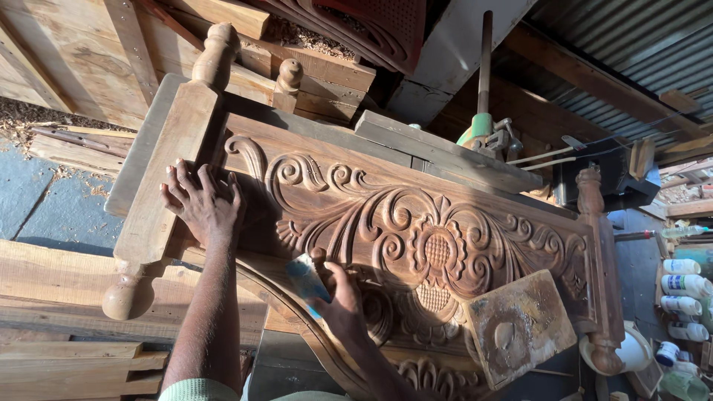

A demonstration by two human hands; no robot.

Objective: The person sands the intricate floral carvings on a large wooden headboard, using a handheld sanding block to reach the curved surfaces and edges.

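We look down on a carved wooden headboard (416, 230), its face thick with scrolls, leaves and a central flower; it lies tilted across the timber stacked beneath it. The left hand (202, 202) lies flat and released, fingers spread, pressing the panel's upper left corner just beside the turned post (167, 171); nothing is gripped there. The right hand (338, 293) is clenched on a folded piece of sandpaper (306, 276), pale blue on its visible side, held against the carving at the lower left of the floral centre; thumb and fingers pinch it tight. A dusty flat wooden block (520, 327) rests on the headboard's lower right, well apart from both hands; another turned post (601, 275) closes the right end. Beyond the top edge we see a green-collared tool (481, 128); white bottles (682, 284) stand at far right; loose planks (67, 356) lie at lower left.
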